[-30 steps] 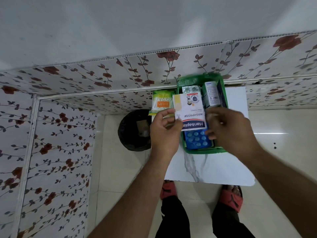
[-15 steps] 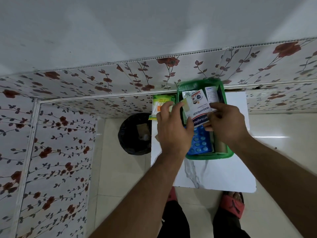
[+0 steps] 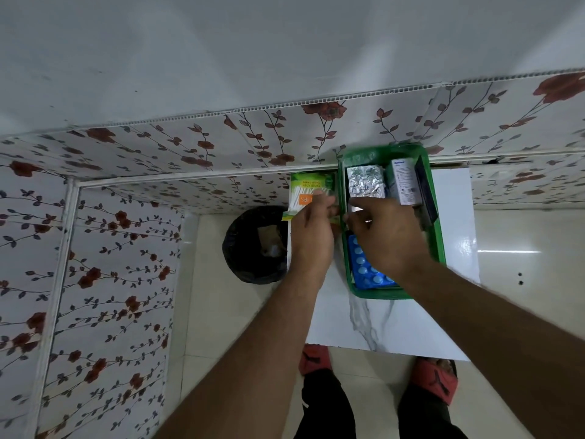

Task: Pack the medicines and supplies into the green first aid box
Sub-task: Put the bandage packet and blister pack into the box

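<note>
While most supplies already lie in the green first aid box (image 3: 438, 236) on the table's far side, namely a foil strip (image 3: 365, 182), white carton (image 3: 403, 180) and blue blister pack (image 3: 364, 270), the cotton-bud packet (image 3: 308, 191) remains outside, just left, pinched by the left hand (image 3: 311, 236). The right hand (image 3: 384, 236) reaches inside; its grasp cannot be made out.

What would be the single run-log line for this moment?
left hand: at green cotton-swab packet | right hand: inside green plastic first aid box | silver foil blister strip: packed

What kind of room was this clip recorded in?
Probably a room in a home, not a clinic: floral wall panels, a glossy tiled floor, a black-lined waste bin beside a small marble-look table, and red house slippers.
</note>
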